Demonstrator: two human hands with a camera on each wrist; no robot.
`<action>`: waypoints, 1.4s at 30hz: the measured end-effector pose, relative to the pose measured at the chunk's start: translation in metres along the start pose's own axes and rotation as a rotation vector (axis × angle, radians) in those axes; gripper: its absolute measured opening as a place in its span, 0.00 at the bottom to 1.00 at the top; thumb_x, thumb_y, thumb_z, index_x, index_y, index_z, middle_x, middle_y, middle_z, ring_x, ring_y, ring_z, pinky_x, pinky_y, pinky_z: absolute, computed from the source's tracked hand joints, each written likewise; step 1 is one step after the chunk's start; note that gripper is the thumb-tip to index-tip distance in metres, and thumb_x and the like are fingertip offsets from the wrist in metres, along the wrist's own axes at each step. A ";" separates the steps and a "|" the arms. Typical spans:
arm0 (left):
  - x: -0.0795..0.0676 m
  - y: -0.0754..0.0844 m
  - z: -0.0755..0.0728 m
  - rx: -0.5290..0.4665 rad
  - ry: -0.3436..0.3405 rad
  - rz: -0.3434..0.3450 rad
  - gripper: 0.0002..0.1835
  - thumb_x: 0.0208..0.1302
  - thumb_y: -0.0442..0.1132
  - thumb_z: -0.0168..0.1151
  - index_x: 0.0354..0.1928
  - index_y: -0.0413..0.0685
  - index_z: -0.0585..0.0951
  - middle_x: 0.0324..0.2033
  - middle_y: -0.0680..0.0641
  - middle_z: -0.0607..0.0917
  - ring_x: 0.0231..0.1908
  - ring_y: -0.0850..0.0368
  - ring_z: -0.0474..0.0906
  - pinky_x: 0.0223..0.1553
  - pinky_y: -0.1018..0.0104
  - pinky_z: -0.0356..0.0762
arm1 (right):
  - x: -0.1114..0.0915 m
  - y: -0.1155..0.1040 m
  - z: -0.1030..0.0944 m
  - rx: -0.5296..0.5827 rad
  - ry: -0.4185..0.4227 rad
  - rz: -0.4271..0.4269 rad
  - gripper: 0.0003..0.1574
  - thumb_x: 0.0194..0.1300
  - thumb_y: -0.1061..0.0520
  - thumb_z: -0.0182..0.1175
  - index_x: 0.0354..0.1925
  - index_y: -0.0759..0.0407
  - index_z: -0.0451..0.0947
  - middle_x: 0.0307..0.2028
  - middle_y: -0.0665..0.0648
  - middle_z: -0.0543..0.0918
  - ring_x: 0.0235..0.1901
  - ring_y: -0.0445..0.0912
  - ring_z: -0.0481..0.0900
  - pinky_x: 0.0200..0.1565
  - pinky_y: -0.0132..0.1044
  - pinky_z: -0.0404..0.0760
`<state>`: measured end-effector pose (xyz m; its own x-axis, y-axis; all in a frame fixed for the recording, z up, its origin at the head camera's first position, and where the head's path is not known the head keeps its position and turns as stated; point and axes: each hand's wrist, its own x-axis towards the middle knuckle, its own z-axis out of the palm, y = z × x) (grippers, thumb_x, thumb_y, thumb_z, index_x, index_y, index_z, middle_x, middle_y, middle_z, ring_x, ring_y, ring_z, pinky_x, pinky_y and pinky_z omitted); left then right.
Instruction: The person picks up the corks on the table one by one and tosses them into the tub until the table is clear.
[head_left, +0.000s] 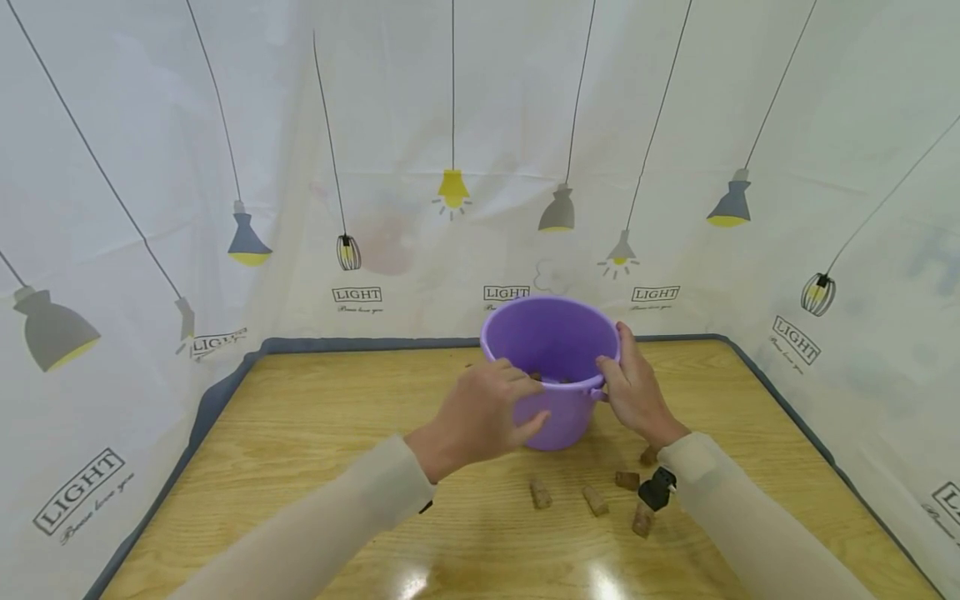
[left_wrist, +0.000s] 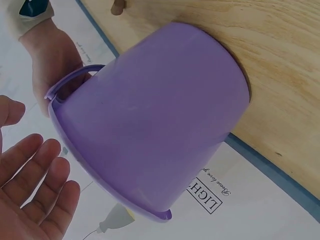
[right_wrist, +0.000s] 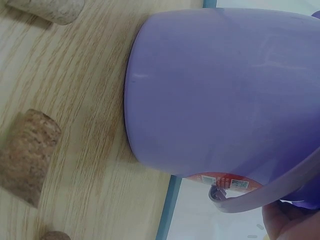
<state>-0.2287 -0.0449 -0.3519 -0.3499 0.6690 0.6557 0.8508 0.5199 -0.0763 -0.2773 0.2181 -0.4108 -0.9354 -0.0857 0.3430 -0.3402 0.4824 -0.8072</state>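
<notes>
A purple plastic bucket (head_left: 558,421) stands on the wooden table, its mouth tipped slightly toward me. Thumb and fingers of my right hand (head_left: 639,392) grip its rim on the right side, close to the handle's joint; in the right wrist view the handle (right_wrist: 265,192) hangs along the wall. My left hand (head_left: 480,412) hovers at the near left rim. The left wrist view shows that hand (left_wrist: 37,195) with fingers loosely extended and nothing in it, apart from the bucket. Small brown pieces (head_left: 536,377) show inside the bucket, mostly hidden by the near wall.
Several corks lie on the table in front of the bucket, among them one cork (head_left: 540,493) at the left and another cork (head_left: 642,521) by my right wrist. Behind the table (head_left: 315,433) hangs a white sheet (head_left: 405,100) printed with lamps.
</notes>
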 end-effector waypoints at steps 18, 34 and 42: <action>-0.017 0.007 0.014 -0.010 -0.034 -0.003 0.13 0.53 0.48 0.77 0.36 0.48 0.89 0.34 0.53 0.90 0.38 0.57 0.85 0.41 0.66 0.82 | 0.000 0.001 0.000 0.016 -0.004 0.003 0.43 0.80 0.53 0.42 0.83 0.56 0.35 0.75 0.74 0.57 0.59 0.67 0.76 0.36 0.37 0.88; -0.035 0.013 0.030 0.015 -0.145 -0.088 0.15 0.53 0.55 0.76 0.36 0.54 0.88 0.36 0.56 0.90 0.38 0.59 0.83 0.37 0.68 0.80 | 0.000 0.001 0.000 0.030 -0.012 -0.002 0.43 0.80 0.53 0.41 0.83 0.56 0.34 0.75 0.74 0.57 0.56 0.68 0.78 0.35 0.37 0.88; -0.040 0.021 0.033 0.062 -0.263 -0.158 0.18 0.56 0.59 0.74 0.38 0.54 0.89 0.35 0.56 0.90 0.36 0.60 0.82 0.34 0.69 0.79 | 0.000 0.001 0.000 0.029 -0.008 0.005 0.43 0.80 0.51 0.41 0.83 0.56 0.35 0.74 0.75 0.59 0.51 0.67 0.81 0.35 0.36 0.88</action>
<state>-0.2097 -0.0434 -0.4050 -0.5724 0.6874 0.4470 0.7548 0.6547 -0.0401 -0.2777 0.2187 -0.4121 -0.9379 -0.0904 0.3349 -0.3378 0.4571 -0.8227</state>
